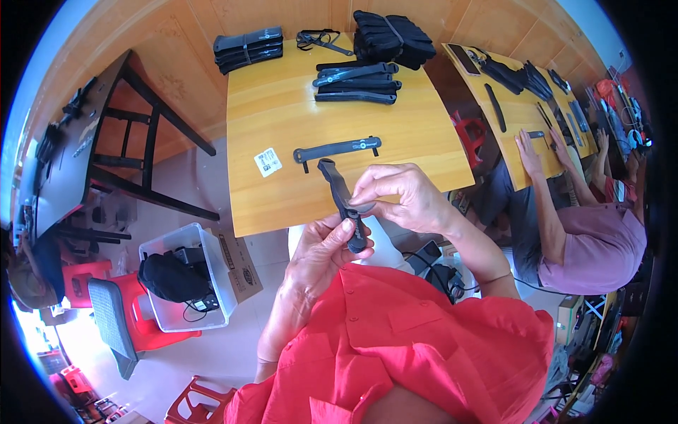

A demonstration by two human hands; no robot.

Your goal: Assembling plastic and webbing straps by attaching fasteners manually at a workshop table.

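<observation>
In the head view, both hands met just off the near edge of the table (pixel 282 113), above the person's red shirt. The left hand (pixel 321 251) was closed on the lower end of a dark strap (pixel 344 201), thumb and fingers pinching it near a small fitting. The right hand (pixel 402 194) was curled over the strap's middle, fingertips pressed on it; the strap's upper end stood free, twisted, over the table's near edge. The step in hand looked like working or fitting a part on the strap, though the fingers hid the exact spot, so that is a guess. The next move would call for a steady left pinch while the right fingers pushed or folded with care.

On the table, a second strap (pixel 337 148) lay flat near the middle, with a white label (pixel 268 162) to its left. A stack of straps (pixel 357 82) sat toward the far edge, with dark bundles (pixel 248 48) at the far corners. A co-worker's hands (pixel 540 152) rested on the next table to the right.
</observation>
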